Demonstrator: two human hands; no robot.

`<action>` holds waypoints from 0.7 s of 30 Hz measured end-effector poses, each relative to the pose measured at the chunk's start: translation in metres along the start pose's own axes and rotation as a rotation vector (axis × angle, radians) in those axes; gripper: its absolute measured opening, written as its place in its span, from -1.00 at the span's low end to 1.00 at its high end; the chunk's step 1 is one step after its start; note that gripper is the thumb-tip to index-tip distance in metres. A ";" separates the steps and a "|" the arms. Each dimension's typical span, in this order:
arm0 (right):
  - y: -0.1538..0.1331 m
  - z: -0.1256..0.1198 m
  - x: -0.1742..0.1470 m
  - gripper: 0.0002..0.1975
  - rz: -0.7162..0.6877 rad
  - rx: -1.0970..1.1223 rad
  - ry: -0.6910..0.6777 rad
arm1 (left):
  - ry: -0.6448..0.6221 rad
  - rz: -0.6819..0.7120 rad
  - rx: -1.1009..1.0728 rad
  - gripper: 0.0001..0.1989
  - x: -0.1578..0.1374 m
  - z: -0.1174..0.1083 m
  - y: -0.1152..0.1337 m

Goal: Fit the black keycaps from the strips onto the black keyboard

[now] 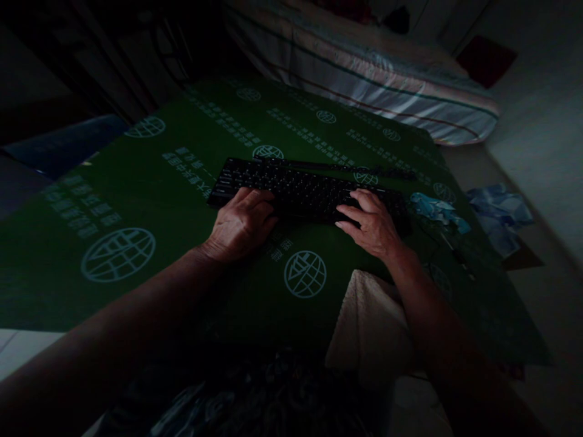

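Note:
A black keyboard [300, 191] lies on a green sheet with white globe prints. My left hand [243, 221] is at its left front part, fingers curled and close together over the front edge; the fingertips are partly hidden. At the right part of the keyboard, my right hand [371, 221] has its fingers apart, with the tips on or just above the front keys. Just behind the keyboard runs a thin dark strip [337, 167], too dim to make out.
The green sheet [182, 200] covers the table. At right lie crumpled light-blue material [439, 209] and a slim screwdriver-like tool [458, 252]. A beige cloth [368, 321] hangs near the front edge. Behind stands a bed [364, 79]; a blue seat [68, 142] is at left.

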State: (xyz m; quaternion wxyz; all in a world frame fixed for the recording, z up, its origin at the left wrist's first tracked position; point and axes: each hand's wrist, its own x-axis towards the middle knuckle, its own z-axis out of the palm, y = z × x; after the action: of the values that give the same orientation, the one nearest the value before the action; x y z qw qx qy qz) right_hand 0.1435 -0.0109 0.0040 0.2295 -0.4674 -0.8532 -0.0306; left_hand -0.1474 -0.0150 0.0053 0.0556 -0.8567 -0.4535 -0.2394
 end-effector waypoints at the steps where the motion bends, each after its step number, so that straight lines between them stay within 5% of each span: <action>1: -0.001 0.001 0.000 -0.75 -0.002 -0.002 -0.005 | 0.004 -0.003 -0.004 -0.80 0.000 0.000 0.000; 21: 0.001 0.006 -0.003 -0.71 0.005 0.006 0.062 | 0.046 0.014 0.011 -0.76 -0.001 0.005 -0.002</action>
State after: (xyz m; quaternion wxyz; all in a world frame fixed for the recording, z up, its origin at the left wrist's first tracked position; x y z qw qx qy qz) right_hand 0.1438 -0.0109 -0.0025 0.2573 -0.4678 -0.8445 -0.0419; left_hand -0.1481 -0.0129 0.0000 0.0722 -0.8538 -0.4474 -0.2563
